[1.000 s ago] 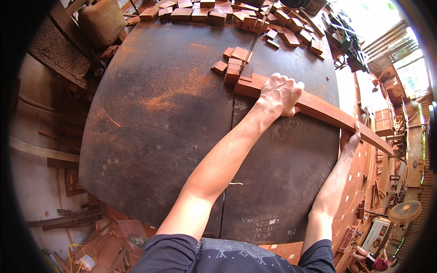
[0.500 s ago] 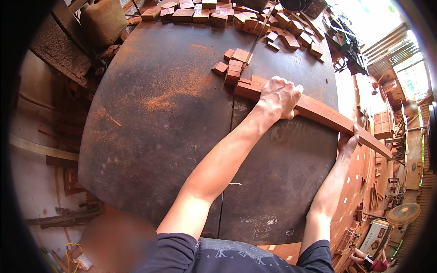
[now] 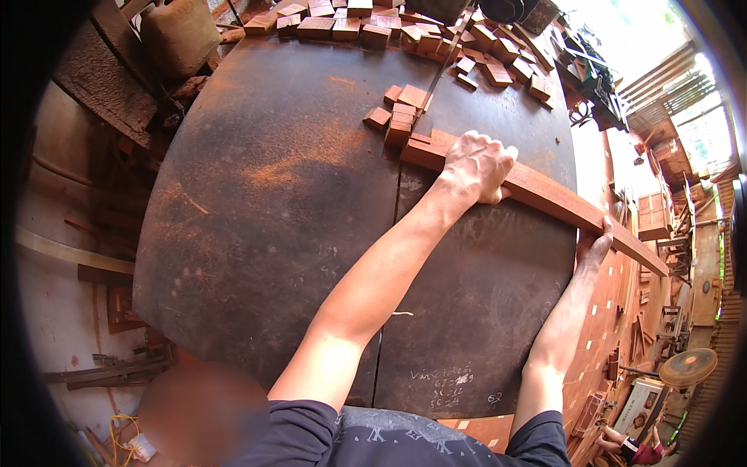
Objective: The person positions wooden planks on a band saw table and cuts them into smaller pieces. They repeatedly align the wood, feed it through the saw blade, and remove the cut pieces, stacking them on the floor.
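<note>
A long reddish-brown wooden beam lies slantwise across the dark saw table, its outer end sticking out past the right edge. My left hand is closed over the beam near its inner end, knuckles up. Farther right, my right hand grips the beam beyond the table edge, thumb against its near side; its other fingers are mostly hidden. A thin saw blade comes down to the beam's inner end, where a small step shows in the wood. Several small cut blocks sit against that end, left of the blade.
Many cut wood blocks are heaped along the table's far edge. Orange sawdust streaks the left half. A dark slot runs from the blade toward me. At the lower right are a round fan and another person.
Very little differs. The beam's outer end and my right hand have shifted slightly toward me; my left hand stays in place on the beam.
</note>
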{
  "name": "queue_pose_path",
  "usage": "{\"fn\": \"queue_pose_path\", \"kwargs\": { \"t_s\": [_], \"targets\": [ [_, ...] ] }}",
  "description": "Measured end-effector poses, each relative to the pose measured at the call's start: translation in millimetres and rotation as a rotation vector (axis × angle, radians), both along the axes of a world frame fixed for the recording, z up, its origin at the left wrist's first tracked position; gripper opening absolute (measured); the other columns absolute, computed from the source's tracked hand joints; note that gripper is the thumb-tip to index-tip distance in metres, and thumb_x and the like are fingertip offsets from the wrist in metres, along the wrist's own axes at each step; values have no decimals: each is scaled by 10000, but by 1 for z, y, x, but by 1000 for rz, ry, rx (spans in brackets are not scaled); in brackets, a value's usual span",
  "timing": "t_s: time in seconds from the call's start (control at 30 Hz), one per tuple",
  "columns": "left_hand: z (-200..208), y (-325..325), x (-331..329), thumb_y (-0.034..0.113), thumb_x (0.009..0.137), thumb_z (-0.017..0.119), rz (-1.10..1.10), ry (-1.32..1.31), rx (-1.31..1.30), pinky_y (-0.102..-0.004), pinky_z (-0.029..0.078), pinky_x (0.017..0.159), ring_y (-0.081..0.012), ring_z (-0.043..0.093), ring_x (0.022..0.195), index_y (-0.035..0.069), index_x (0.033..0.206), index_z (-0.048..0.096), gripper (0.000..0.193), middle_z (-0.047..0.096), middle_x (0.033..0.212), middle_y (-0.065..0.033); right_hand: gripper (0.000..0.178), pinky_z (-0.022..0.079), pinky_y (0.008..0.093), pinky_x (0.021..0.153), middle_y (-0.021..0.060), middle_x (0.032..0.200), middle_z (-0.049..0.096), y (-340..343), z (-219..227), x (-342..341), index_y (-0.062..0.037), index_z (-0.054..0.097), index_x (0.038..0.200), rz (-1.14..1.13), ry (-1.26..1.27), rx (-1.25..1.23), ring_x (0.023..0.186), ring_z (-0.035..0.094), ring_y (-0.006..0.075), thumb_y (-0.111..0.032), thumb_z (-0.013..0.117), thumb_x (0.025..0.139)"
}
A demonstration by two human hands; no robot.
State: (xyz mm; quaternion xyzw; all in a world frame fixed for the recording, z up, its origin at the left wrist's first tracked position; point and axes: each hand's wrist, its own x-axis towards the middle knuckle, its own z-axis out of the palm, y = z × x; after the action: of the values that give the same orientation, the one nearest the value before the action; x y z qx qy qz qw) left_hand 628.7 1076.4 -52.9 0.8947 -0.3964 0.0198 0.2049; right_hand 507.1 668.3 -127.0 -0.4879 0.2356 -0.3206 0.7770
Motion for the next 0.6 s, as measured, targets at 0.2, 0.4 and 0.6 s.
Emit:
{"fn": "queue_pose_path", "kwargs": {
  "t_s": [0.2,0.4,0.6],
  "targets": [
    [-2,2,0,457,830,881,11,0,2,-440,564,944,-333,765,1024,71,1123,697,518,784,1021,-156,597,498,518,1187,203,1467,602,7,-1,3,11,489,1523,-17,4,14,1371,601,328,-300,553,1017],
    [0,1,-1,450,829,882,20,9,-5,-442,556,961,-338,758,1039,73,1120,688,514,780,1022,-159,609,536,504,1144,190,1446,622,6,1,-1,0,491,1527,-21,-11,25,1334,629,324,-271,581,989],
    [-2,3,-19,411,817,888,32,-3,-13,-439,557,946,-334,759,1022,87,1131,689,493,775,1031,-151,673,556,499,1121,191,1389,662,21,7,-5,-12,489,1543,24,-54,-14,1284,666,331,-358,536,969]
  ]
}}
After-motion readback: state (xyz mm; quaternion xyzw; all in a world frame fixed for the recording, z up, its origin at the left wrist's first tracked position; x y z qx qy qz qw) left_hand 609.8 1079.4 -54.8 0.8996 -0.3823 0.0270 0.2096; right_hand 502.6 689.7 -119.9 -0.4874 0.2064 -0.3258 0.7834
